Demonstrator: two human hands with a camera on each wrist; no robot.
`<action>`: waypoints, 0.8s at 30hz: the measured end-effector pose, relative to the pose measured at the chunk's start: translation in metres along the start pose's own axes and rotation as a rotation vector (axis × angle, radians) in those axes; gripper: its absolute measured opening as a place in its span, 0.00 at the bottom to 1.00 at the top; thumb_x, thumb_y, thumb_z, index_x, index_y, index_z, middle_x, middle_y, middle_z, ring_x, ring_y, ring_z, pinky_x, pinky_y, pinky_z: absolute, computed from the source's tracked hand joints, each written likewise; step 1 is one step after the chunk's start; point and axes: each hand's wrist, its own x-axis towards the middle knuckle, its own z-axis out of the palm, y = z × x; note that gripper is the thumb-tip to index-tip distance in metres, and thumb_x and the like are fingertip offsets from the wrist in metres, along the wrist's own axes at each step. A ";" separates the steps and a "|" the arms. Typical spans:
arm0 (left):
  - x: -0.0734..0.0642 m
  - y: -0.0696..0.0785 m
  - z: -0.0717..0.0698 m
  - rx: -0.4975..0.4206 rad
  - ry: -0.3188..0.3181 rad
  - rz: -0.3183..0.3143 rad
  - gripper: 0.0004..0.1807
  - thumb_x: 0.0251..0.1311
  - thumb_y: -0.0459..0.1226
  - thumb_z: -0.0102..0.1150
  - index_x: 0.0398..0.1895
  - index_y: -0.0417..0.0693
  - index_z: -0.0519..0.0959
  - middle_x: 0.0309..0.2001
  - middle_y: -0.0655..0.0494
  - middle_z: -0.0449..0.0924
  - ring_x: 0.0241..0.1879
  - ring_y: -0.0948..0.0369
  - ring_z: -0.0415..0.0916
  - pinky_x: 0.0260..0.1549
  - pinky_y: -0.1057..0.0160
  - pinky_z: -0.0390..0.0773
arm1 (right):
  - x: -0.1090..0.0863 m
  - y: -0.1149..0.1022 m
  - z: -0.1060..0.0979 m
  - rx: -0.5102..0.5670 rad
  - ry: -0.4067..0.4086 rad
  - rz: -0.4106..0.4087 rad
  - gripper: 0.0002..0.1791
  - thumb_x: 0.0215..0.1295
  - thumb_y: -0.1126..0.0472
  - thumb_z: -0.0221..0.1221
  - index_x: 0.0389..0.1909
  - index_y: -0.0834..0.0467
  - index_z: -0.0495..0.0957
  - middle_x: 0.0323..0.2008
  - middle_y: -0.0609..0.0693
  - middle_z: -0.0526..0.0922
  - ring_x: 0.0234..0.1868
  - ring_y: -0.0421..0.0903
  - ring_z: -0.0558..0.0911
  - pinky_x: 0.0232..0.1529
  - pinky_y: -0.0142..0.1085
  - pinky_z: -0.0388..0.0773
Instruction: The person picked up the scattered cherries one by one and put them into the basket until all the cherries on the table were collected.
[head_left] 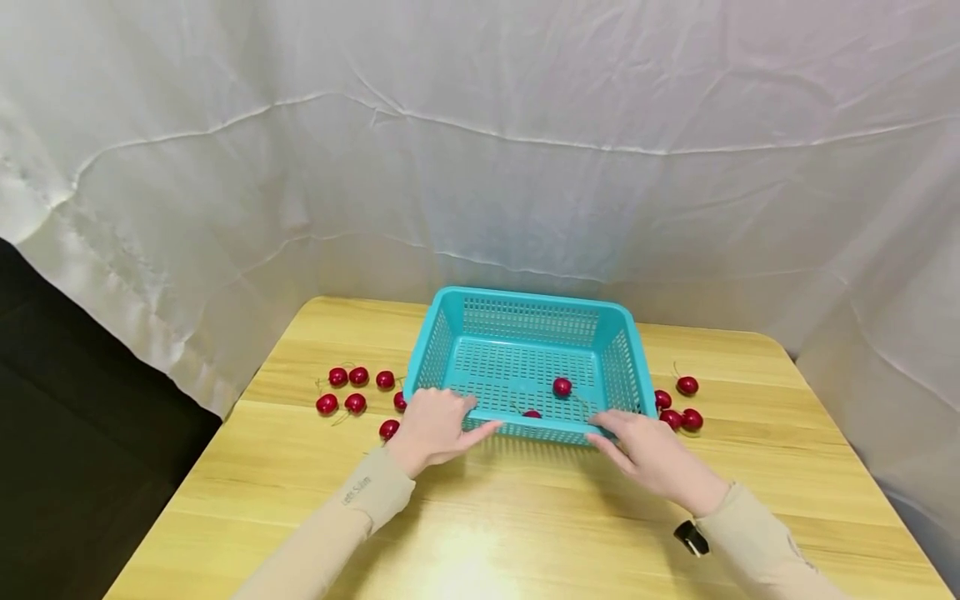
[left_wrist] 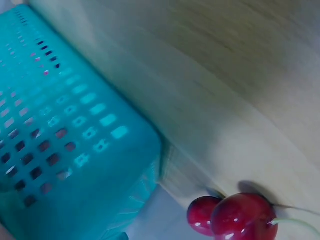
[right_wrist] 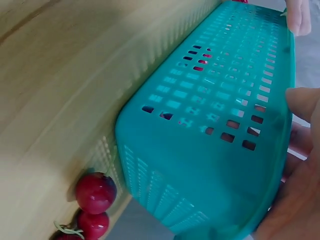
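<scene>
Both hands (head_left: 437,427) (head_left: 658,454) on turquoise basket (head_left: 528,294)

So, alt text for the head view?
A person's left hand and right hand grip a turquoise basket by its near side, with two cherries inside. More cherries lie on the wooden table to both sides of it, and pale fabric hangs behind.
</scene>
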 end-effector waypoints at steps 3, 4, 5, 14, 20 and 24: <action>-0.001 -0.003 -0.008 -0.179 -0.001 -0.005 0.23 0.67 0.59 0.53 0.27 0.53 0.82 0.16 0.60 0.73 0.19 0.62 0.75 0.18 0.69 0.68 | 0.003 -0.005 0.001 -0.018 0.006 -0.013 0.12 0.67 0.57 0.64 0.46 0.59 0.84 0.43 0.51 0.90 0.44 0.48 0.89 0.46 0.44 0.87; -0.001 -0.004 -0.011 -0.240 0.006 -0.014 0.21 0.68 0.56 0.53 0.30 0.51 0.84 0.20 0.58 0.80 0.24 0.61 0.80 0.23 0.66 0.75 | 0.005 -0.007 0.001 -0.023 0.004 -0.018 0.12 0.67 0.56 0.64 0.46 0.59 0.84 0.42 0.51 0.89 0.44 0.48 0.88 0.45 0.44 0.87; -0.002 -0.006 -0.015 -0.281 0.017 -0.028 0.19 0.69 0.54 0.53 0.33 0.51 0.84 0.26 0.56 0.85 0.29 0.59 0.83 0.28 0.64 0.79 | 0.007 -0.009 0.002 -0.030 0.001 -0.022 0.12 0.67 0.55 0.64 0.46 0.58 0.84 0.42 0.50 0.89 0.43 0.48 0.88 0.44 0.43 0.87; -0.017 -0.047 -0.048 -0.274 0.172 -0.189 0.12 0.66 0.38 0.58 0.51 0.48 0.81 0.48 0.52 0.84 0.34 0.58 0.76 0.28 0.64 0.76 | 0.029 -0.026 0.010 -0.066 -0.051 -0.023 0.16 0.71 0.49 0.60 0.48 0.57 0.83 0.42 0.50 0.89 0.40 0.47 0.88 0.38 0.42 0.87; -0.045 -0.068 -0.052 -0.244 0.182 -0.280 0.14 0.63 0.37 0.59 0.51 0.48 0.80 0.52 0.52 0.80 0.39 0.55 0.75 0.29 0.62 0.74 | 0.034 -0.028 0.017 -0.068 -0.123 0.000 0.20 0.73 0.46 0.56 0.49 0.58 0.83 0.44 0.52 0.89 0.42 0.50 0.88 0.36 0.44 0.87; -0.059 -0.075 -0.048 -0.261 0.121 -0.324 0.14 0.62 0.39 0.60 0.49 0.46 0.78 0.49 0.50 0.79 0.38 0.55 0.74 0.30 0.60 0.75 | 0.035 -0.026 0.022 -0.101 -0.124 -0.019 0.15 0.72 0.46 0.56 0.39 0.54 0.79 0.29 0.44 0.83 0.27 0.42 0.81 0.20 0.31 0.75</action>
